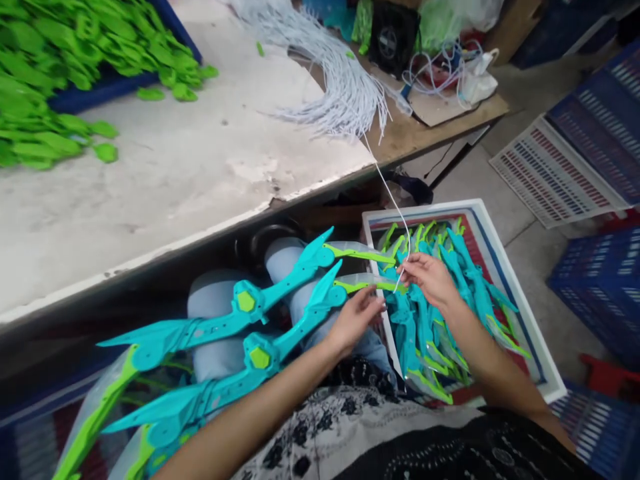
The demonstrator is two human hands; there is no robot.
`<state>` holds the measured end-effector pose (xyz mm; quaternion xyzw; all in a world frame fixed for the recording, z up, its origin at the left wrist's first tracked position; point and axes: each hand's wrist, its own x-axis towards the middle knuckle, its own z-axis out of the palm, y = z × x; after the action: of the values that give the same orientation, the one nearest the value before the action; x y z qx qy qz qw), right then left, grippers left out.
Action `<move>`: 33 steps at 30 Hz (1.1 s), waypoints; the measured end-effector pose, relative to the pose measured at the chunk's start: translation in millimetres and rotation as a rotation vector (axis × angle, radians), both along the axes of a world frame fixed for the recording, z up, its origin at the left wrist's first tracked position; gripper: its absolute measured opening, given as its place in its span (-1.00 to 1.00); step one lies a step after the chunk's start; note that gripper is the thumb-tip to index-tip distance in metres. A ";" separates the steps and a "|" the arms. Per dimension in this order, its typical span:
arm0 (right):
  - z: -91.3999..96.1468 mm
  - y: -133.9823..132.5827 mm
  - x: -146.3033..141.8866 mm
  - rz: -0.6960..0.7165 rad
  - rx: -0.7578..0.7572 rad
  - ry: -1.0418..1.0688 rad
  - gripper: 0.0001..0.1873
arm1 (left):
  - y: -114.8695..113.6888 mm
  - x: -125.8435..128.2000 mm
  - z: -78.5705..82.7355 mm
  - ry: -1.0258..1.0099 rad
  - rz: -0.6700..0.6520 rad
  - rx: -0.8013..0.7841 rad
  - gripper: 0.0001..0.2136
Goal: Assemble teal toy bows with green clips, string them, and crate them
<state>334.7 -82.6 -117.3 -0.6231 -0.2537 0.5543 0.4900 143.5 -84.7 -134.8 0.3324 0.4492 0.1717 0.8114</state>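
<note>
two toy bows lay across the person's lap, under both forearms: the nearer bow (pixel 260 357) and the second bow (pixel 245 303) just beyond it, side by side, tips pointing towards the hands.

left hand (pixel 355 320): fingers closed in a pinch on the green tip of the nearer bow, wrist bent up, forearm crossing the lap from lower left.

right hand (pixel 430 280): thumb and forefinger pinched on the lower end of one white string (pixel 387 187), right beside that same bow tip, close to the left hand. palm turned inward, forearm coming in from lower right. the string ran up and away from the right hand to a bundle of strings (pixel 340 87) on the surface (pixel 175 167) beyond both hands.

progress, judged from the layout: the string was at the tip but i could not tell whether it was threaded or knotted there. no string was visible along either bow in the lap, so both looked unstrung. under the right hand sat a white tray (pixel 500 247) holding a heap of bows (pixel 465 287); whether those carried strings was too fine to see. the bundle looked thick, so plenty seemed left.

far beyond the left hand: a pile of green parts (pixel 50 67) spilling from a blue bin (pixel 115 87). crates (pixel 595 127) stood on the floor past the right hand.
</note>
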 end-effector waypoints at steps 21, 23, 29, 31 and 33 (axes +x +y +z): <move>-58.9 -79.1 13.2 -0.069 0.189 -0.798 -0.81 | -10.6 58.0 -40.0 0.050 0.027 -0.338 -0.87; -60.7 -78.6 11.1 -0.048 0.212 -0.866 -0.81 | -9.3 60.1 -43.2 0.029 0.021 -0.344 -0.84; -64.8 -78.1 7.4 -0.041 0.280 -0.992 -0.79 | -8.4 64.9 -55.9 -0.034 -0.013 -0.324 -0.86; -67.2 -79.1 6.2 -0.049 0.289 -1.009 -0.77 | -8.8 66.3 -61.8 -0.060 -0.032 -0.317 -0.87; -70.0 -80.5 5.1 -0.029 0.285 -1.021 -0.76 | -9.0 67.2 -67.0 -0.089 -0.044 -0.316 -0.89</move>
<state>339.8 -163.1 -187.2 -0.7443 -0.5242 0.1336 0.3916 210.8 -93.7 -201.8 0.2026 0.4268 0.0957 0.8762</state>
